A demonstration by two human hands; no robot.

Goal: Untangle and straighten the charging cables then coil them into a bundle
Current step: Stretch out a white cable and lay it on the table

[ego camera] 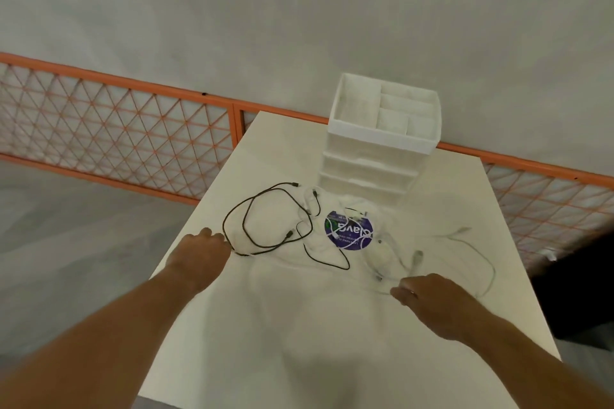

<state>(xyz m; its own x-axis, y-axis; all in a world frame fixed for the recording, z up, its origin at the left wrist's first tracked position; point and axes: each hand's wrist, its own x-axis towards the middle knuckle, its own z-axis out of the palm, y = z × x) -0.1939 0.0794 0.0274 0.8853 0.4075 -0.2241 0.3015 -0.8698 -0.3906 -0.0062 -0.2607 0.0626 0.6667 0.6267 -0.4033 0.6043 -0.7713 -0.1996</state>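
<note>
While both arms stretch forward over table (332,342), my left hand (199,254) meets black cable (288,235) near left edge, right hand (432,297) palm-down beside white cable (417,257); can't tell either grip.

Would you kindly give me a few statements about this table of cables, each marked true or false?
1. The black cable lies in loose loops on the white table. True.
2. The left hand is at the left side of those loops. True.
3. The drawer organiser stands at the table's near edge. False: it stands at the far side, beyond the cables.
4. The round purple label lies left of the black cable. False: it lies to its right.
5. The right hand lifts a coiled bundle. False: the pale cable beside it lies spread out, uncoiled.
</note>
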